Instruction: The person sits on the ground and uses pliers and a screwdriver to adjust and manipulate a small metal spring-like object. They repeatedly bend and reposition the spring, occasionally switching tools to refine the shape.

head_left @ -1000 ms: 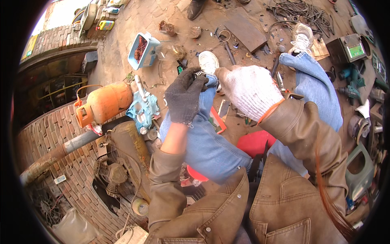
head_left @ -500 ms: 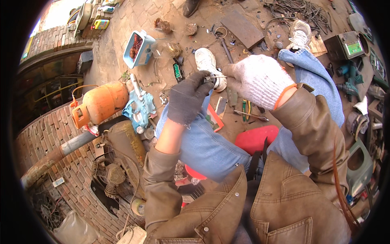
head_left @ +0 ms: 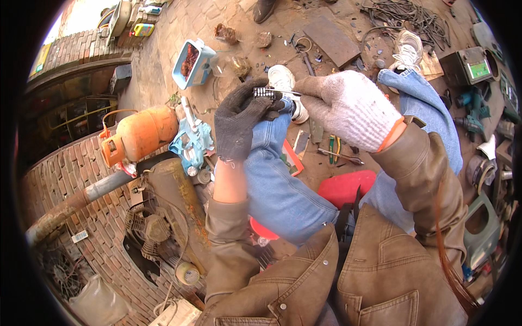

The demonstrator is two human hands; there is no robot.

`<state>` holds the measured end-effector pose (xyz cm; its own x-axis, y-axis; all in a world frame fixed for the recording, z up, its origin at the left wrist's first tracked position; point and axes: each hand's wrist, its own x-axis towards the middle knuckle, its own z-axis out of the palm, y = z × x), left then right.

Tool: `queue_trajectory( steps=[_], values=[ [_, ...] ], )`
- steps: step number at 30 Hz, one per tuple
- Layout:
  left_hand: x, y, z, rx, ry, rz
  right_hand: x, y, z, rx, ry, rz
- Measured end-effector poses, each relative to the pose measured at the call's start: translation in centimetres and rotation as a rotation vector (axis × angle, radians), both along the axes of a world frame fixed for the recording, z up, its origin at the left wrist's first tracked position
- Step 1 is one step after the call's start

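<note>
My left hand (head_left: 234, 125), in a dark grey glove, is closed around a small dark cylinder with pale ribs (head_left: 264, 93). Its exact kind is too small to make out. Opposite it, my right hand (head_left: 353, 108) wears a white knit glove with soiled fingertips and pinches a thin light-coloured rod (head_left: 286, 92). The rod runs from my right fingertips toward the ribbed cylinder; whether it enters or only touches the cylinder I cannot tell. Both hands are raised over my left shoe (head_left: 281, 79).
On the ground between my legs lie pliers (head_left: 333, 148) and a red seat-like object (head_left: 348, 187). A blue-white container (head_left: 202, 66) and an orange gas cylinder (head_left: 147, 132) stand left. Rightward are a power drill (head_left: 476, 117) and a dark box (head_left: 465, 66); cables (head_left: 418, 24) pile up ahead.
My left hand has turned and shifted slightly, so more of the ribbed cylinder shows. The right hand, still pinching the rod, has moved a little. The whole view has shifted slightly.
</note>
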<state>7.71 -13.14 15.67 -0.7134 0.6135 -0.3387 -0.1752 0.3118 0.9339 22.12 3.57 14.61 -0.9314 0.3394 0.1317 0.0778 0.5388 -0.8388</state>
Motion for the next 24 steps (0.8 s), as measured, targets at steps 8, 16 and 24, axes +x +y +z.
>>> queue_trajectory(
  steps=[8,16,24],
  values=[
    [0.2,0.6,-0.2,0.066,0.123,0.096,-0.1,-0.2,0.1,0.122,-0.014,-0.041],
    [0.6,1.0,0.0,0.035,0.207,0.103,-0.5,-2.4,-0.5,0.364,-0.076,-0.098],
    [0.4,1.0,-0.1,-0.004,0.193,0.132,-0.6,-2.8,-0.9,0.4,-0.054,-0.128]
  ],
)
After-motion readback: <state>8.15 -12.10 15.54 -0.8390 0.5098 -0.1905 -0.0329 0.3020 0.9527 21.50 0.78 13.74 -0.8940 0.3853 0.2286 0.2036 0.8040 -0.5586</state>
